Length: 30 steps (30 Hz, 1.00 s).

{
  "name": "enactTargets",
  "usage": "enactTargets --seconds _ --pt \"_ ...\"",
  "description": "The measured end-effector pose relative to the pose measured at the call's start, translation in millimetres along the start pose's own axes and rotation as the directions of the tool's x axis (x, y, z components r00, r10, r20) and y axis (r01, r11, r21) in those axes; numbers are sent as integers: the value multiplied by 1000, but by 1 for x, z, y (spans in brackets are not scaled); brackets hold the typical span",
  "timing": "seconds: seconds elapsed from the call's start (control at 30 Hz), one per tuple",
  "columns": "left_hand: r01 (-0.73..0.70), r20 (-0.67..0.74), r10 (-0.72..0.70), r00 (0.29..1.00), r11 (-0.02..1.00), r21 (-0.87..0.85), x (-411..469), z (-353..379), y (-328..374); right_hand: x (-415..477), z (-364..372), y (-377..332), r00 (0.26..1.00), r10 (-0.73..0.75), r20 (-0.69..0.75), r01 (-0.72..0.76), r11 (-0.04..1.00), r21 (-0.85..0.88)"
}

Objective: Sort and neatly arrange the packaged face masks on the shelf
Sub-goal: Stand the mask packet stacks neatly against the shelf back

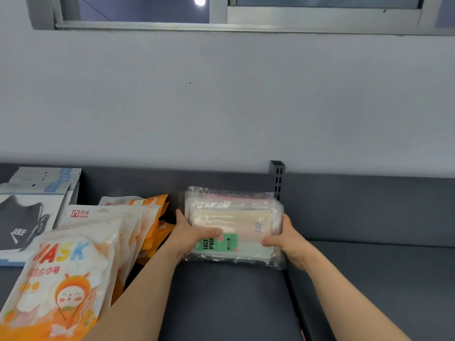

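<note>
Left hand point(190, 233) & right hand point(283, 239) are squeezing the clear mask packs point(234, 225) from both sides; best tapping edges flush w/ even pressure, parallel to shelf point(369, 279).

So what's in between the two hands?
A stack of clear-wrapped face masks sits between the left hand and the right hand, which press on its two sides. The head view shows it resting on the dark shelf.
</note>
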<state>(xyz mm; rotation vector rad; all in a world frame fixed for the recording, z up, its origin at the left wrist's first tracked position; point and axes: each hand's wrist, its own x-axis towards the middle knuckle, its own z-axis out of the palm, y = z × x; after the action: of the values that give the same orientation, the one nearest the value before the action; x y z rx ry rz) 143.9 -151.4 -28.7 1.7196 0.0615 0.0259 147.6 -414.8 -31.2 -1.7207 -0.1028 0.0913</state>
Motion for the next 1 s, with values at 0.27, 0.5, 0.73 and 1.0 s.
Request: enactTargets --seconds 0.27,0.5,0.73,1.0 --pt "5 -84 -4 996 1000 7 13 1 3 12 -2 6 1000 -11 -22 13 996 91" --pt "-38 -1 38 999 998 -39 14 1 2 17 -4 8 997 -26 75 13 984 177" --pt "-106 78 112 991 991 -85 13 4 5 11 0 4 996 -88 31 80 977 197" --pt "-241 59 249 967 964 -117 7 6 25 -3 -8 -10 971 -231 59 214 954 207"
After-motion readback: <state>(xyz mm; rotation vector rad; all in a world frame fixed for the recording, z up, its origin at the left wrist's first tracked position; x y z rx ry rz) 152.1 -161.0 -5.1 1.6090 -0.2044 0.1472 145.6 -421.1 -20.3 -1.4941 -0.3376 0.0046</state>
